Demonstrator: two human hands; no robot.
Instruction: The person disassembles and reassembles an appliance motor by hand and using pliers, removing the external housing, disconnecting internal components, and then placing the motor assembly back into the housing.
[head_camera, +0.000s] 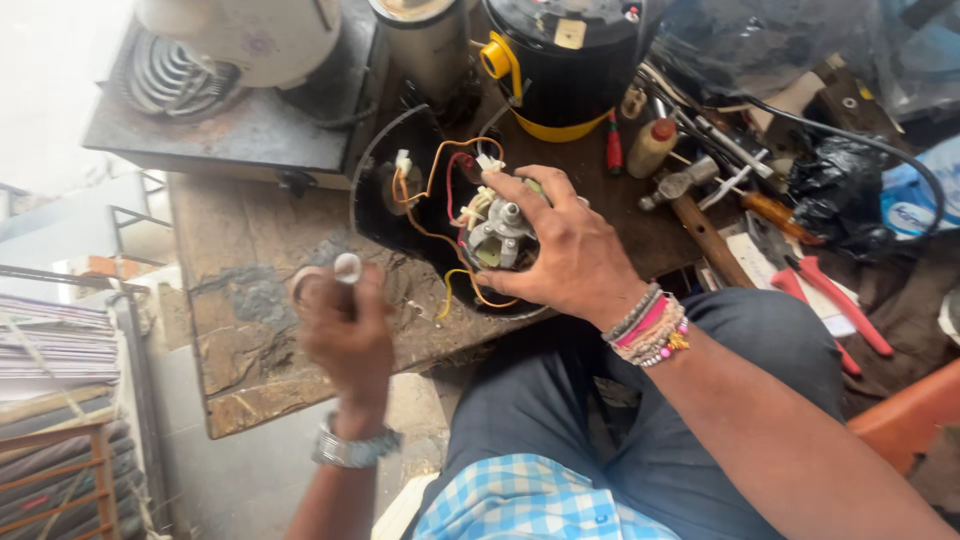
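A small grey motor (500, 232) is being gripped by the right hand (565, 255), the fingers curled and clamped over its top and far side, so that much of the motor is being hidden under the palm. It is being held just above a round black housing (395, 190) lying on the worn wooden bench (250, 300), and orange, red and yellow wires (440, 165) are being trailed from it into that housing; where they end cannot be made out. The left hand (345, 335) is being raised near the bench's front edge and is being blurred by motion; its fingers are being closed around a small pale roll (345, 268), perhaps tape, though its kind cannot be told. A hammer (690, 205) and red-handled pliers (830, 295) are being partly covered by clutter at the right, and a black and yellow canister (565, 60) is being cut off by the top edge.
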